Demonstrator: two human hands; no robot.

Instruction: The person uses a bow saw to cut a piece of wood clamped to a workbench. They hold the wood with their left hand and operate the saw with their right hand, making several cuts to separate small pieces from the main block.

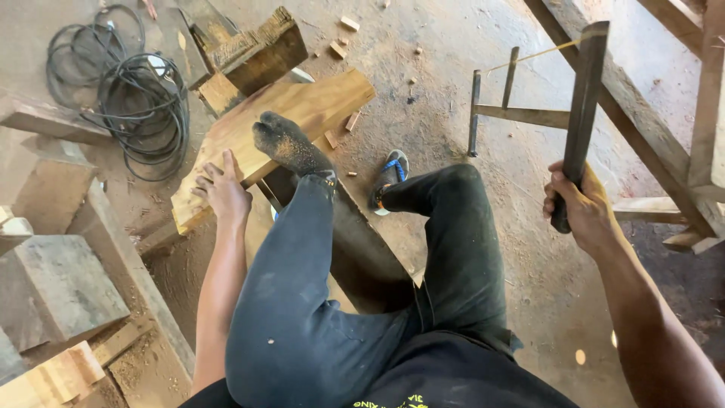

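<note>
While the left hand (223,189) lies flat, fingers spread, on the pale wooden plank (302,113), a sawdust-coated socked foot (287,143) pins that plank just beside it at two o'clock. The right hand (578,208), fingers clamped, grips the dark upright of a wooden frame saw (583,106), raised well apart at three o'clock. Coiled black cable (136,98) sits at eleven o'clock of the plank; a blue sandal (389,177) lies on the dusty floor (453,60). Rough timber blocks (53,287) stack at eight o'clock.
</note>
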